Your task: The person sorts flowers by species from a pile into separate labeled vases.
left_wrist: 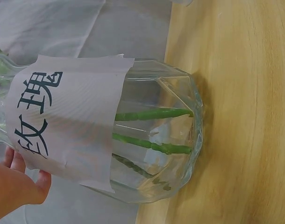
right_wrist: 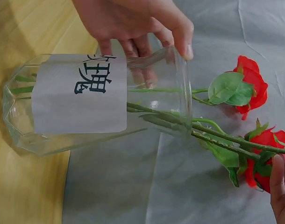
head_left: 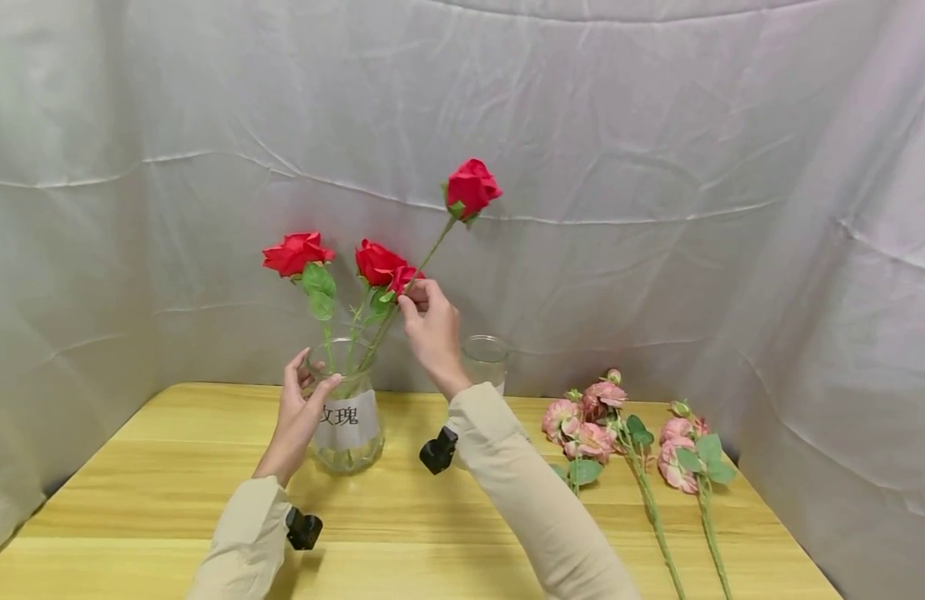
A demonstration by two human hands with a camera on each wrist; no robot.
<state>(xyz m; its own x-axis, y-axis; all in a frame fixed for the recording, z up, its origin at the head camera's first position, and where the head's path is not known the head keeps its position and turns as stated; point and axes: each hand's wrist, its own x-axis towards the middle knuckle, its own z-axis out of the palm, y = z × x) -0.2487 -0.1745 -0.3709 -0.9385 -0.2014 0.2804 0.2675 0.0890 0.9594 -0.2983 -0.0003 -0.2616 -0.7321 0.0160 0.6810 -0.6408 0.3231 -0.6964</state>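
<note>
The left hand [head_left: 299, 415] curls round the vase's [head_left: 350, 454] neck, likely steadying it, while the right hand [head_left: 436, 335], above the vase, pinches the stem of a rose [head_left: 472, 190] reaching inside, seemingly to control its slant.

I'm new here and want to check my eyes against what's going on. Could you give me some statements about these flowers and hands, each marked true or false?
1. The left hand holds the labelled vase. True.
2. The right hand pinches the tallest rose by its stem. True.
3. The tallest rose is yellow. False: it is red.
4. Every flower stands in a vase. False: the pink flowers lie on the wooden table.
5. A second glass vase is partly hidden behind the right arm. True.
6. The labelled vase lies on its side. False: it stands upright.
</note>
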